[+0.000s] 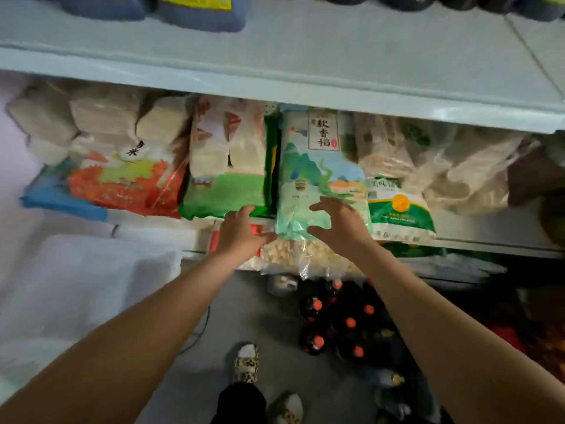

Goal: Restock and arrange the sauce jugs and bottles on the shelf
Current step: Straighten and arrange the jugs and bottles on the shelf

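Observation:
Both arms reach forward toward the middle shelf. My left hand [241, 231] is open, its fingers at the front edge of a green rice bag [226, 194]. My right hand [336, 223] is spread open over the lower end of a pale teal rice bag [308, 179], holding nothing. Dark sauce jugs [198, 10] with yellow labels stand on the upper shelf [305, 56] at the top left. A cluster of dark sauce bottles with red caps [342, 322] stands on the floor below my right arm.
Rice bags in red [122, 185], white-and-green [397, 209] and clear plastic [458, 172] fill the middle shelf. A clear bag of pale pieces [305, 255] lies on the shelf below. A white box [76, 286] stands at the left. My slippered feet [247, 362] are on the grey floor.

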### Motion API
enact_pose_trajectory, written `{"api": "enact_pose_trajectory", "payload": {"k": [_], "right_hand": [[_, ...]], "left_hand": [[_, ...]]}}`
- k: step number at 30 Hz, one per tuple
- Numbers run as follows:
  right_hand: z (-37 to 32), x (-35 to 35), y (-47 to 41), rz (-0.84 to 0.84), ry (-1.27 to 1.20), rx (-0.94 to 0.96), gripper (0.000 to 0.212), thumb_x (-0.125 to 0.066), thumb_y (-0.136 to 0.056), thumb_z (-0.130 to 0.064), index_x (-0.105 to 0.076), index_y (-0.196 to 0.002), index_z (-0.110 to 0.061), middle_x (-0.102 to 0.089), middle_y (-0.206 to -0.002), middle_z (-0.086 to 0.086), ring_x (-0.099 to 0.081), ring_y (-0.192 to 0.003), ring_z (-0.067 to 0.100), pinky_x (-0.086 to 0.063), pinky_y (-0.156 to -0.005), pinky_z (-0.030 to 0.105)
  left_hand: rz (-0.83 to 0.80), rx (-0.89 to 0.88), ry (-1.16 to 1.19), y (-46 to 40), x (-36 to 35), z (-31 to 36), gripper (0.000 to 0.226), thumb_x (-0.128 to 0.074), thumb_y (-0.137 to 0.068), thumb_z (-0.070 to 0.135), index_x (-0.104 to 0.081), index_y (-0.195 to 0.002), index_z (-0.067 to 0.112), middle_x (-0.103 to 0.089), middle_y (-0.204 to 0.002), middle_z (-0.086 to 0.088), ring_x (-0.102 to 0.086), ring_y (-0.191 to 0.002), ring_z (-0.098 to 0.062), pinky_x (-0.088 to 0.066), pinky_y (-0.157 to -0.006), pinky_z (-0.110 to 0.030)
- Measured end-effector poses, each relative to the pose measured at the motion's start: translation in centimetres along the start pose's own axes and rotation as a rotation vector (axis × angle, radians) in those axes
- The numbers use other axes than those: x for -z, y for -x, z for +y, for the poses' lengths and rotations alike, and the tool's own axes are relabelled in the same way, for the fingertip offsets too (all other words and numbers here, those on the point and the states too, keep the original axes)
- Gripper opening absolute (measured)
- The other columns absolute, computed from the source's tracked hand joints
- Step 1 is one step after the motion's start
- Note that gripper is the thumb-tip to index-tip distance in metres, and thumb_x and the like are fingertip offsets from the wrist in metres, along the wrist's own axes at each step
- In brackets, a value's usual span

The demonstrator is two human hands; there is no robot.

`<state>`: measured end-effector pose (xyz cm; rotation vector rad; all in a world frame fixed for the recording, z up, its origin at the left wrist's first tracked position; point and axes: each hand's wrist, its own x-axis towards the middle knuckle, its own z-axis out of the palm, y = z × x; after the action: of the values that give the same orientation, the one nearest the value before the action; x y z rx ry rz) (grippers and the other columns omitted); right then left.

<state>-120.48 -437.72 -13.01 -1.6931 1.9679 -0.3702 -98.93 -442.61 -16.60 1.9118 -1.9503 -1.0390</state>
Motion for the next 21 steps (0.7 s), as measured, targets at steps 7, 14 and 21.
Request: {"api": "enact_pose_trajectory", "payload": {"k": [7, 14, 21], "right_hand": [[10.4, -14.4, -1.1, -0.327, -0.063, -0.329, 0.046, -0.072, -0.089, -0.042, -0.064, -0.126, -0.015, -0.062, -0.131, 0.006, -0.059, -0.115, 0.026, -0.046, -0.091, 0.030], [18.4, -28.1, -5.8, -0.336, -0.165, -0.481, 0.041, -0.067, -0.092, -0.044, -0.069, -0.115, -0.010, -0.069, -0.107, 0.007, -0.064, -0.098, 0.027, -0.052, -0.089, 0.040], [24.6, -42.1, -9.3, -0.384, -0.242, -0.532, 0.055, -0.066, -0.091, -0.052, -0.056, -0.137, -0.024, -0.065, -0.119, 0.005, -0.060, -0.113, 0.026, -0.045, -0.085, 0.031]], "left_hand": [[-0.208, 0.081, -0.044, -5.3, -12.2, -10.3, 0.075, -0.086, -0.072, 0.041, -0.055, -0.135, 0.013, -0.060, -0.130, -0.015, -0.057, -0.117, -0.033, -0.044, -0.091, -0.034], [-0.376, 0.117, -0.084, -12.0, -24.5, -20.9, 0.068, -0.081, -0.080, 0.038, -0.054, -0.138, 0.014, -0.057, -0.139, -0.009, -0.054, -0.126, -0.029, -0.041, -0.096, -0.031], [-0.489, 0.157, -0.101, -17.8, -36.0, -29.5, 0.070, -0.076, -0.083, 0.043, -0.048, -0.144, 0.020, -0.055, -0.142, -0.004, -0.052, -0.129, -0.025, -0.040, -0.097, -0.028]]}}
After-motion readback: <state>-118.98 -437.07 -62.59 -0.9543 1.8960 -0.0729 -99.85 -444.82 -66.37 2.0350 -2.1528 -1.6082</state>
